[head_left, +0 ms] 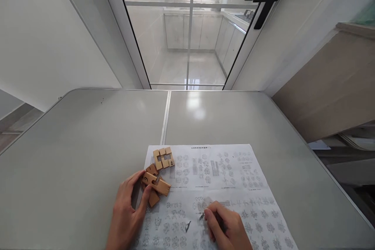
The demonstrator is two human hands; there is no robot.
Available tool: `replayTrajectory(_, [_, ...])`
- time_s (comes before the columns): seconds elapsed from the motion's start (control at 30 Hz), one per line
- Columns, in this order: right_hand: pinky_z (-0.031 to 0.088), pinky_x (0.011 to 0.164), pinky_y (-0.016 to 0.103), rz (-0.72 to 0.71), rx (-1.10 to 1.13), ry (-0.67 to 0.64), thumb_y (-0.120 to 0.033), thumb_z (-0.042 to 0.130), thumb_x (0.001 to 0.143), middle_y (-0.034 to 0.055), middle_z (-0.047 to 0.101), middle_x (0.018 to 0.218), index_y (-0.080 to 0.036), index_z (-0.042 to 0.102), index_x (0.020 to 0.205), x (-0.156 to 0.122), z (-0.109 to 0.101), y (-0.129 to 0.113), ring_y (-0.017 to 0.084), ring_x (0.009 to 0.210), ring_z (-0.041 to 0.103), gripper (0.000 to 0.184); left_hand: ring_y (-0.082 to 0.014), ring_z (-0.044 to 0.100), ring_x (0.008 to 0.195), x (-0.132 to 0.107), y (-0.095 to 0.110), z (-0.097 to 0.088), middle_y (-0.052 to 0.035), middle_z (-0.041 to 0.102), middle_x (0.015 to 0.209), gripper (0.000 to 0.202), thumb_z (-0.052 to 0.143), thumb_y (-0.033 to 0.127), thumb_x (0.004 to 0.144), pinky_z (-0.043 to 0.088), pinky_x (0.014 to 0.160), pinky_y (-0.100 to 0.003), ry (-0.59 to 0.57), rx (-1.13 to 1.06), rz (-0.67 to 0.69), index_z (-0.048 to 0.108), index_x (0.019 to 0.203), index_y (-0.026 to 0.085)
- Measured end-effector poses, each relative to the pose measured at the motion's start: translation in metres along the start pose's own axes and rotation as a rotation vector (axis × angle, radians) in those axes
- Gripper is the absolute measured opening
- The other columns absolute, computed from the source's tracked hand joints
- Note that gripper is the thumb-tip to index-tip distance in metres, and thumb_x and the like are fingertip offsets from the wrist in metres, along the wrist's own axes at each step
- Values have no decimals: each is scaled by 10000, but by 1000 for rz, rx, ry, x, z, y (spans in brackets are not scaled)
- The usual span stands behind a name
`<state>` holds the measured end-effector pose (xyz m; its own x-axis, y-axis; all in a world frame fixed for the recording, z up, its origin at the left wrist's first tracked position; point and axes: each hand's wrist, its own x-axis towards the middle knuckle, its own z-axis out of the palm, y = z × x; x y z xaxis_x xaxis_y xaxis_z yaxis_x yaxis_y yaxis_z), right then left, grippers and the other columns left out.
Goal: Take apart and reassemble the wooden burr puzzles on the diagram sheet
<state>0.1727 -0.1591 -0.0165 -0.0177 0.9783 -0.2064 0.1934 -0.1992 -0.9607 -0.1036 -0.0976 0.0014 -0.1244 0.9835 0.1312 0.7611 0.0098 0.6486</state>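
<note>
A printed instruction sheet [222,179] with many small diagrams lies on the grey table [88,140]. My left hand [129,211] grips a cluster of interlocked wooden puzzle pieces [155,183] at the sheet's left edge, thumb and fingers closed around it. A second group of wooden pieces [164,158], one marked with the number 3, lies flat just beyond on the sheet's top left corner. My right hand [225,226] rests on the lower part of the sheet, fingers curled and pressed down on the paper near small dark marks [202,216].
The table has a seam [165,119] down its middle and rounded far corners. Beyond it stands a glass sliding door [190,27] with a black handle [268,0]. A wooden cabinet [331,82] sits to the right of the table.
</note>
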Motion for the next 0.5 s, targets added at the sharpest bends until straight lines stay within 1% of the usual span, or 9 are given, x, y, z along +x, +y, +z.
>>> replayTrajectory(0.23, [404,502,272,9,-33,-17,-627,474,1063,-14,546,527,-245,590,737,-1,-2,-2,162,473,510,515,-317,664,1225,6,3,3,-85,690,1335,394,576,513,1023,552,1073,-515,31,23,31,610,1348,292])
replayTrajectory(0.5, [405,507,267,-27,-50,-29,-576,489,1073,-17,551,532,-245,590,734,-1,-3,2,160,470,516,485,-323,642,1242,5,2,4,-90,675,1345,412,572,536,1024,539,1070,-528,19,17,-3,607,1351,287])
